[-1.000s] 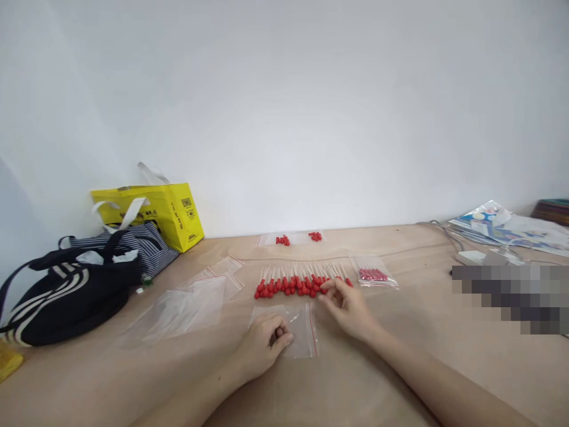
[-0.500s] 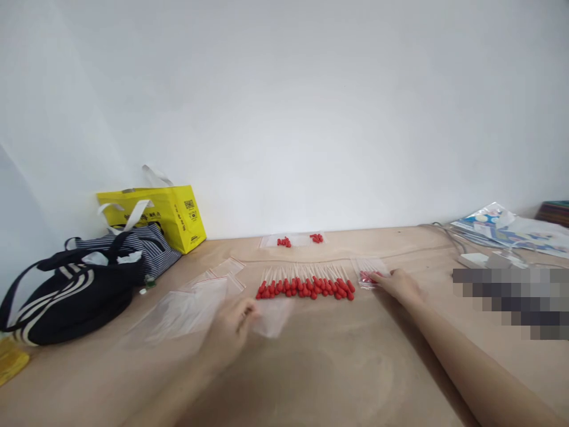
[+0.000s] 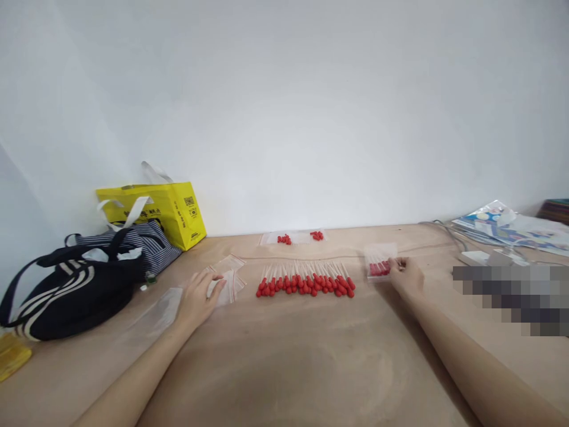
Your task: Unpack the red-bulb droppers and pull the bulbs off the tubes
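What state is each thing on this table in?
Plastic bags: flat, overlapping
Filled bag: sticks inside, seal unclear
Loose sticks: in a row
Rear packet: lying flat, seal unclear
Yellow bag: upright
Black bag: slumped
Striped bag: slumped
Left hand: open, over the plastic bags, contact unclear
Right hand: closed on the filled bag's edge

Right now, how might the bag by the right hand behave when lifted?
The bag, thin clear film, would probably flop at its edges. The slim red-tipped sticks inside likely stiffen its middle, and should weigh little.
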`<state>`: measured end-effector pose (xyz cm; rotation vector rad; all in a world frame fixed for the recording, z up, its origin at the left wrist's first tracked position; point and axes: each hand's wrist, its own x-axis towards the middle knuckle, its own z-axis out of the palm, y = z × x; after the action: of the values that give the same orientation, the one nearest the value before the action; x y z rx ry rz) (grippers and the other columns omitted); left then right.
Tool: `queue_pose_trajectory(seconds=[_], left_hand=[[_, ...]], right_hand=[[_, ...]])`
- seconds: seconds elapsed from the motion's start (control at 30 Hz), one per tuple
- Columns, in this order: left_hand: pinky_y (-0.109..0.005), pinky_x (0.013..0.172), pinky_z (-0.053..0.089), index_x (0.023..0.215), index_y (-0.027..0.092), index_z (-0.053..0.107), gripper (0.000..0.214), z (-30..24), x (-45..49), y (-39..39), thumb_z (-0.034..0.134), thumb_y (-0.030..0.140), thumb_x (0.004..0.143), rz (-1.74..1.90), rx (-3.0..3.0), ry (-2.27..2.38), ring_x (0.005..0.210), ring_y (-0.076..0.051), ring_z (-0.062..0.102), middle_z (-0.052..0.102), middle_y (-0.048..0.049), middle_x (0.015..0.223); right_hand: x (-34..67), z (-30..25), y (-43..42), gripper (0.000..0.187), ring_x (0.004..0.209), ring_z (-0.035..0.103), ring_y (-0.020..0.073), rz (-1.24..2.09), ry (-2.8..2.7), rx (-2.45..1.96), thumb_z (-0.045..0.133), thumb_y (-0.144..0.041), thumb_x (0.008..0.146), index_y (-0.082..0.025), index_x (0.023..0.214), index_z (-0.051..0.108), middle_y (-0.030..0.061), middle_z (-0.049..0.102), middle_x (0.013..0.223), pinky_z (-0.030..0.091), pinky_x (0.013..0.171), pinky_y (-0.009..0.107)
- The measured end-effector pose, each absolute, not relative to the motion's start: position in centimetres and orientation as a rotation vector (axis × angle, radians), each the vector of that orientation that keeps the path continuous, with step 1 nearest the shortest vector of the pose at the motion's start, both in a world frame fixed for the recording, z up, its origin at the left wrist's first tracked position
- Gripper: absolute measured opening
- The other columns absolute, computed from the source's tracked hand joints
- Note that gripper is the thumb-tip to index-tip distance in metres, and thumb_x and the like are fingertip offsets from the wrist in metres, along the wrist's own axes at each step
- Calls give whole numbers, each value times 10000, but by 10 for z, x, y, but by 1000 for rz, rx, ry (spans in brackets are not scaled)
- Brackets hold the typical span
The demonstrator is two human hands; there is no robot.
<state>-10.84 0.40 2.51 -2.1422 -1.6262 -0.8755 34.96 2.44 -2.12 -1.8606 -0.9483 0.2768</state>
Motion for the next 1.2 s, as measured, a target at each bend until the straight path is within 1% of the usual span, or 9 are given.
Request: queue_pose_trajectory(seconds=[0.13,0.2,0.33,0.4,0.53,0.63,0.7,1.0,1.2], left_hand=[[-339,838,376,851,207,547,175,22,-62,-17,440,332,791,-900,-2471,-1349,893,-202,513,599,-50,888],[-353,862,367,952,206,521,205,15,-42,-24,439,312,797,-959,-2560,-1287,937,-206,501,580,-63,954],[-364,864,379,1011,196,464,223,6,-13,-33,368,277,827,-1170,-2643,-1260,965,-207,492,552,-77,994],[-362,872,381,1006,193,467,221,8,-3,-37,355,273,834,-1176,-2751,-1210,977,-204,486,547,-78,1000],[-375,942,348,1113,207,457,349,17,10,-45,463,347,794,-900,-3119,-1019,1083,-219,438,504,-80,1140],[-410,998,291,1286,250,307,604,17,14,-50,536,398,747,-662,-3277,-1060,1212,-249,322,325,-72,1349],[-428,1014,263,1335,280,199,667,13,13,-52,522,398,764,-578,-3284,-1209,1257,-249,254,212,-54,1409],[-451,1001,278,1316,297,265,518,-1,4,-68,408,397,828,-505,-3105,-1557,1253,-247,269,228,-41,1405],[-427,1001,287,1309,281,283,532,2,7,-72,430,404,814,-546,-3063,-1585,1244,-233,290,285,-54,1383]], right_hand=[[331,-6,15,349,737,570,176,401,-1075,-1573,372,-487,771,-164,841,483,99,598,846,446,631,275],[312,-1,5,391,641,557,154,516,-1181,-1463,475,-566,697,-178,742,491,47,596,727,445,585,262],[260,-1,-17,425,501,466,86,1168,-1545,-1000,638,-555,580,-171,646,470,-39,505,554,387,508,219],[237,-5,-22,409,493,433,65,1288,-1633,-909,654,-527,586,-161,642,479,-54,481,539,361,506,201],[213,-13,-22,386,603,497,90,1317,-1691,-898,658,-502,596,-153,702,532,-30,536,637,409,599,230],[213,-18,-20,445,819,545,141,1296,-1581,-897,684,-477,571,-170,865,550,22,578,874,435,739,283],[218,-21,-20,475,847,551,151,1266,-1483,-954,696,-474,552,-173,885,541,33,574,899,438,771,299],[223,-22,-35,430,489,547,101,1439,-1395,-1130,672,-318,599,-155,938,465,-71,532,533,457,481,238],[217,-14,-38,292,454,551,86,1440,-1302,-1212,539,-105,668,-153,939,443,-61,548,540,441,423,200]])
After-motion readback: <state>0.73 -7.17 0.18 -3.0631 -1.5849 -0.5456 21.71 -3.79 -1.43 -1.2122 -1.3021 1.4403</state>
